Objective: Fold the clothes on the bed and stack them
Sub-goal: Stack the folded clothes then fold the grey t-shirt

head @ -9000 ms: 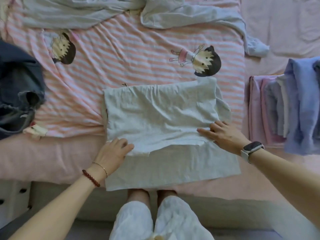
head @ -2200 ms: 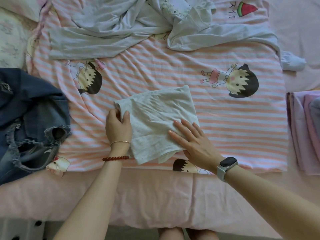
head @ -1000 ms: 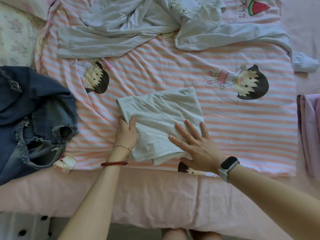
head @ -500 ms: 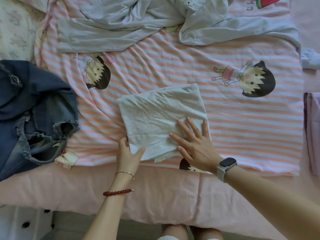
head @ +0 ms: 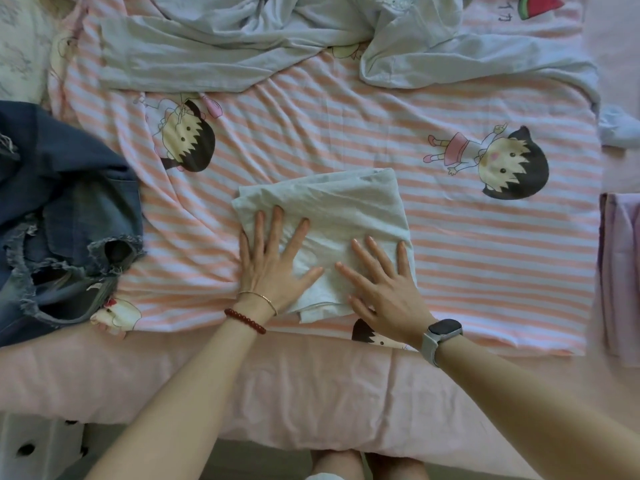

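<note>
From the head view, my left hand (head: 273, 268) and right hand (head: 381, 289) both lie flat with fingers straight and spread, palms pressing the near half of the folded shirt (head: 332, 216); neither hand grips anything. The shirt is a pale grey, roughly rectangular bundle on the striped sheet (head: 485, 244), close to the near side of the bed (head: 242, 382). Its long axis runs from near me toward the far side, tilted slightly, so the far edge slants up to the right. That far edge is smooth and rounded, while the near end shows loose layers sticking out between my wrists. My left fingers touch the shirt's left edge, and my right little finger lies along its right edge. To the left, the jeans (head: 59, 216) sit in a heap, well apart from the shirt, with bare striped sheet between. To the right, a wide stretch of sheet runs out to the stack (head: 620, 271) of folded pink and lilac pieces at the frame edge. Beyond the shirt, another band of sheet separates it from the crumpled pale clothes (head: 242, 43) along the far side. A watch (head: 443, 332) is on my right wrist, and bracelets (head: 249, 313) are on my left.
</note>
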### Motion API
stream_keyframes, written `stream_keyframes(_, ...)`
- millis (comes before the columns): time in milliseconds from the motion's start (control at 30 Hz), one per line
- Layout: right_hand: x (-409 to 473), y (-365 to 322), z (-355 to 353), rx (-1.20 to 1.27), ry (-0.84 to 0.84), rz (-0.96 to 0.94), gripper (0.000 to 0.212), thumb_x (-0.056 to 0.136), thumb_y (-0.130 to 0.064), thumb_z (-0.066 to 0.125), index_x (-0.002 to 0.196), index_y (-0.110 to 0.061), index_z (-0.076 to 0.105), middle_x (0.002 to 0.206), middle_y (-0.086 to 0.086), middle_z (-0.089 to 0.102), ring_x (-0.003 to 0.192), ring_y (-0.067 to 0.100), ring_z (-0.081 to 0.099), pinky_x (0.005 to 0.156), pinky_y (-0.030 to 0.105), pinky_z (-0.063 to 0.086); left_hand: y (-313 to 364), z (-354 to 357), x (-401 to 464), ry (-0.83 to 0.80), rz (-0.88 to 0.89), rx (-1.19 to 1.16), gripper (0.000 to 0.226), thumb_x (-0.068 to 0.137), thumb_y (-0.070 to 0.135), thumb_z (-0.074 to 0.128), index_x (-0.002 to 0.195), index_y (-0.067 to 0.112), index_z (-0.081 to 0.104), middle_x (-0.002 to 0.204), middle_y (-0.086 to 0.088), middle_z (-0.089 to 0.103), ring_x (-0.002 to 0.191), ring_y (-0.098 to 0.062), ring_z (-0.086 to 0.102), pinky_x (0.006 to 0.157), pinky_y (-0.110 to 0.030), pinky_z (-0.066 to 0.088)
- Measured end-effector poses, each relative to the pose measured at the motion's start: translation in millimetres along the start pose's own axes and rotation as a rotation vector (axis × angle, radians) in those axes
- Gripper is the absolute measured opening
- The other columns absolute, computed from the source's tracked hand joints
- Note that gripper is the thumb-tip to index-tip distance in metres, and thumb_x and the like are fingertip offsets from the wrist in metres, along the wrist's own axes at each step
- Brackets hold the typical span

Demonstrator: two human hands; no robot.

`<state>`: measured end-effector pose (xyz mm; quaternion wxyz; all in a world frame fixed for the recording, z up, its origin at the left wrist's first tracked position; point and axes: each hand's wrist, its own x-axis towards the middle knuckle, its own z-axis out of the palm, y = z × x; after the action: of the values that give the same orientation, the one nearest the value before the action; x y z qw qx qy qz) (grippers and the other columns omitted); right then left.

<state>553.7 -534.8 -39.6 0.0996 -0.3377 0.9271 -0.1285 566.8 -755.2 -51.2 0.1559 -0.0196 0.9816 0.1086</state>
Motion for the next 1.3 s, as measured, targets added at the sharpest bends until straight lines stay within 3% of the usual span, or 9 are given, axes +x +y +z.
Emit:
stream_keyframes(100, -0.7, 11.7, -17.1, 0.253, 0.242, 0.373, 0.045, 0.092, -0.029, 0.042, 0.133, -0.011, 0.042, 0.135, 0.017, 0.045, 0.124, 0.029, 0.037, 0.104, 0.039, 0.028, -4.0, -9.8, -8.0, 0.224, -0.034, -0.289, 0.065, 0.079, 0.051, 0.047, 0.139, 0.025, 0.036, 0.151, -0.015, 0.019, 0.138, -0.027, 0.011, 0.111, -0.049, 0.017)
stream_keyframes(167, 4.0, 19.9, -30.6, 0.487, 0.266, 0.648, 0.039, 0.092, -0.023, 0.048, 0.129, -0.009, 0.045, 0.117, 0.011, 0.053, 0.105, 0.025, 0.049, 0.091, 0.035, 0.041, -3.0, -15.7, -18.9, 0.403, -0.319, -0.565, 0.059, 0.077, 0.038, 0.058, 0.128, 0.01, 0.048, 0.136, -0.02, 0.04, 0.126, -0.029, 0.032, 0.105, -0.042, 0.033)
stream_keyframes(233, 8.9, 24.1, -35.6, 0.691, 0.18, 0.747, 0.023, 0.092, -0.021, 0.051, 0.115, -0.019, 0.051, 0.098, 0.0, 0.058, 0.087, 0.019, 0.056, 0.073, 0.031, 0.045, -1.9, -23.2, -25.2, 0.354, -0.637, -0.835, 0.059, 0.077, 0.038, 0.063, 0.123, 0.004, 0.05, 0.121, -0.016, 0.053, 0.114, -0.03, 0.048, 0.095, -0.037, 0.041)
stream_keyframes(300, 15.2, 22.1, -37.3, 0.806, 0.094, 0.793, 0.024, 0.091, -0.026, 0.054, 0.114, -0.018, 0.051, 0.099, -0.002, 0.06, 0.087, 0.016, 0.059, 0.072, 0.033, 0.048, -3.8, -29.9, -23.6, 0.208, -0.776, -0.917, 0.038, 0.083, 0.032, 0.065, 0.109, 0.005, 0.059, 0.103, -0.008, 0.063, 0.1, -0.026, 0.059, 0.082, -0.031, 0.044)
stream_keyframes(500, 22.3, 17.1, -47.7, 1.122, 0.027, 0.898, 0.044, 0.09, -0.025, 0.058, 0.127, -0.014, 0.037, 0.108, -0.004, 0.051, 0.097, 0.015, 0.056, 0.082, 0.033, 0.05, -3.9, -45.4, 2.1, 0.054, -0.752, -1.034, 0.022, 0.084, 0.022, 0.067, 0.097, 0.01, 0.055, 0.098, -0.007, 0.063, 0.093, -0.026, 0.061, 0.083, -0.038, 0.05)
stream_keyframes(733, 4.1, 14.0, -68.0, 1.149, 0.146, 0.796, 0.038, 0.091, -0.019, 0.056, 0.126, -0.016, 0.041, 0.103, -0.013, 0.051, 0.092, 0.002, 0.054, 0.075, 0.023, 0.048, 30.7, -65.5, -23.7, 0.18, -0.623, -1.112, 0.015, 0.092, 0.015, 0.054, 0.104, 0.01, 0.046, 0.097, 0.0, 0.057, 0.094, -0.019, 0.056, 0.082, -0.031, 0.044)
stream_keyframes(867, -40.2, 23.3, -96.8, 1.088, 0.201, 0.711, 0.037, 0.09, -0.017, 0.059, 0.125, -0.016, 0.046, 0.108, -0.013, 0.054, 0.097, -0.003, 0.053, 0.085, 0.026, 0.046, 72.4, -79.8, -56.7, 0.269, -0.548, -1.135, 0.012, 0.09, 0.009, 0.057, 0.095, 0.009, 0.046, 0.086, 0.005, 0.056, 0.086, -0.02, 0.055, 0.079, -0.032, 0.044)
stream_keyframes(1000, -104.0, 51.0, -148.4, 1.045, 0.285, 0.641, 0.042, 0.08, -0.032, 0.056, 0.12, -0.02, 0.049, 0.113, -0.011, 0.058, 0.1, -0.003, 0.055, 0.082, 0.016, 0.046, 142.9, -99.3, -76.5, 0.317, -0.513, -1.219, 0.011, 0.089, 0.011, 0.058, 0.092, 0.019, 0.05, 0.088, 0.006, 0.059, 0.083, -0.016, 0.058, 0.078, -0.033, 0.046)
stream_keyframes(1300, -241.4, 186.0, -296.8, 0.827, 0.602, 0.662, 0.031, 0.082, -0.023, 0.059, 0.111, -0.025, 0.049, 0.102, -0.015, 0.055, 0.089, -0.017, 0.053, 0.076, 0.003, 0.041, 373.7, -141.2, -33.9, 0.305, -0.201, -1.328, 0.015, 0.091, 0.008, 0.054, 0.105, 0.009, 0.046, 0.088, 0.008, 0.056, 0.078, -0.001, 0.056, 0.065, -0.013, 0.047)
